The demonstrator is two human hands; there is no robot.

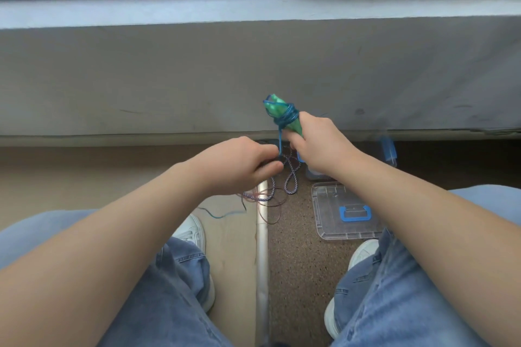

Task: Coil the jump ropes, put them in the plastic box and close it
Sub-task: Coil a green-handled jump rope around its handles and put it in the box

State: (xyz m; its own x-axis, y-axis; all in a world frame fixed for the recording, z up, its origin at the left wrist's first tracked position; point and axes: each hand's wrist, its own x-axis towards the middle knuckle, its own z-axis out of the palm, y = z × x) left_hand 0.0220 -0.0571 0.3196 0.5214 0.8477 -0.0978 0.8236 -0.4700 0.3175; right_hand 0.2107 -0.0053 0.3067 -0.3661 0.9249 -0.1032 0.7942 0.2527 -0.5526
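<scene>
My right hand (318, 144) grips two green jump-rope handles (277, 111) held together, with blue cord (287, 117) wound round them. A strand of that cord runs down to my left hand (248, 163), which pinches it. On the floor below lie a purple-and-white braided rope (290, 180) and a thin reddish rope (270, 203), both loose and tangled. The clear plastic lid with a blue handle (346, 213) lies flat on the floor. The plastic box (390, 149) with blue latches stands beyond it, mostly hidden by my right forearm.
I sit with both knees in blue jeans and white shoes (193, 229) on the floor. A metal floor strip (262, 256) runs between tan flooring and speckled carpet. A grey wall below a window sill (253, 11) stands right ahead.
</scene>
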